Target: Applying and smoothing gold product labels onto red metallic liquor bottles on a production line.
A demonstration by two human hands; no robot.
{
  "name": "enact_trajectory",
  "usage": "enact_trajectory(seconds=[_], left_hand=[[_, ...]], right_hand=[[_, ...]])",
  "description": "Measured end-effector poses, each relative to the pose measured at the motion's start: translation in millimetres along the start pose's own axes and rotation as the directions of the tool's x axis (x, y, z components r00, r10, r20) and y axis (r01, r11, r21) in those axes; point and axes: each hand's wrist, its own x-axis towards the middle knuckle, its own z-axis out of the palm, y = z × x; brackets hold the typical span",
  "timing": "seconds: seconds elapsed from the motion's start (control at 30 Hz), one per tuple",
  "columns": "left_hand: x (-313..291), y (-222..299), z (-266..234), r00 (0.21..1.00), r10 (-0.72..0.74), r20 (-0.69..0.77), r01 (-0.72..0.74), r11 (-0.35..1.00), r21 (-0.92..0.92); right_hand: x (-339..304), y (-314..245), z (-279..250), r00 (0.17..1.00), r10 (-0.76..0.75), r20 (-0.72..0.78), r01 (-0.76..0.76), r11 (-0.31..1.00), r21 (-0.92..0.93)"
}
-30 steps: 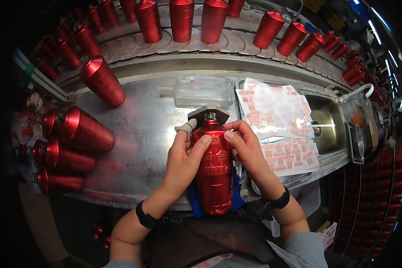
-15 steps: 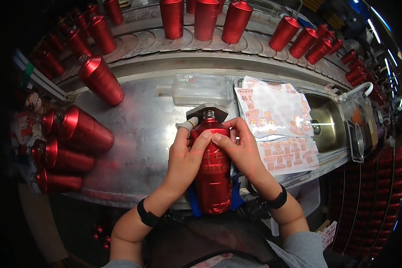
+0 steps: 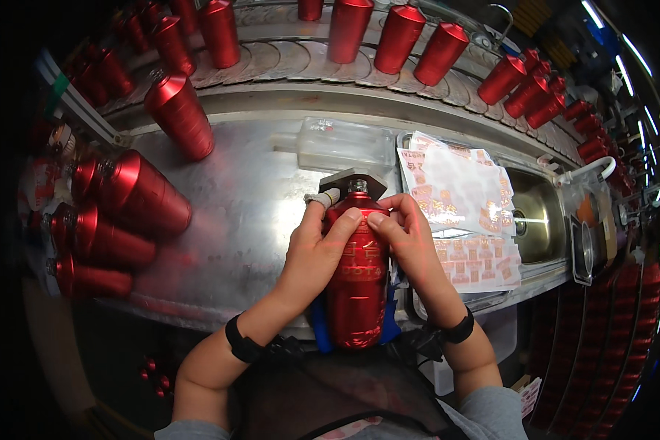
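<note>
A glossy red bottle (image 3: 356,304) with gold lettering lies in front of me, its bare glass neck pointing away. My left hand (image 3: 317,248) is closed round its left shoulder, thumb pressed on the front; a pale wrap covers one fingertip. From the other side my right hand (image 3: 409,236) grips the shoulder, thumb close to the left thumb. Behind the neck sits a dark angular metal block (image 3: 354,183). Blue material (image 3: 319,323) shows beneath the bottle's lower end. Whether a label lies under my thumbs, I cannot tell.
Several red bottles (image 3: 143,194) lie or stand at the left of the metal table (image 3: 220,271). A clear plastic box (image 3: 348,144) stands behind; printed decal sheets (image 3: 462,198) lie right, beside a sink (image 3: 539,220). Across the back runs a conveyor (image 3: 271,62) carrying more bottles.
Bottles on the conveyor have shifted to the right. The whole view has turned slightly; both hands keep nearly the same hold on the bottle.
</note>
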Motion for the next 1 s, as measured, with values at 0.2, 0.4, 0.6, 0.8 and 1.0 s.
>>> enact_trajectory(seconds=[0.2, 0.4, 0.6, 0.8, 1.0], left_hand=[[-29, -10, -29, 0.979, -0.078, 0.188, 0.108, 0.981, -0.159], [-41, -16, -44, 0.928, -0.049, 0.369, 0.02, 0.996, 0.082], [-45, -8, -32, 0.96, -0.003, 0.28, -0.022, 0.996, 0.083], [-46, -6, -38, 0.971, 0.02, 0.239, -0.043, 0.995, 0.091], [-46, -5, -41, 0.983, 0.04, 0.181, -0.078, 0.974, 0.211]], right_hand=[[-1, 15, -54, 0.925, 0.378, 0.043, -0.326, 0.731, 0.599], [-47, -33, -22, 0.992, -0.081, -0.099, 0.097, 0.98, 0.176], [-43, -51, -5, 0.836, -0.51, 0.204, 0.546, 0.734, -0.404], [16, -66, -2, 0.76, -0.647, 0.059, 0.599, 0.664, -0.447], [1, -64, 4, 0.744, -0.665, 0.059, 0.565, 0.581, -0.586]])
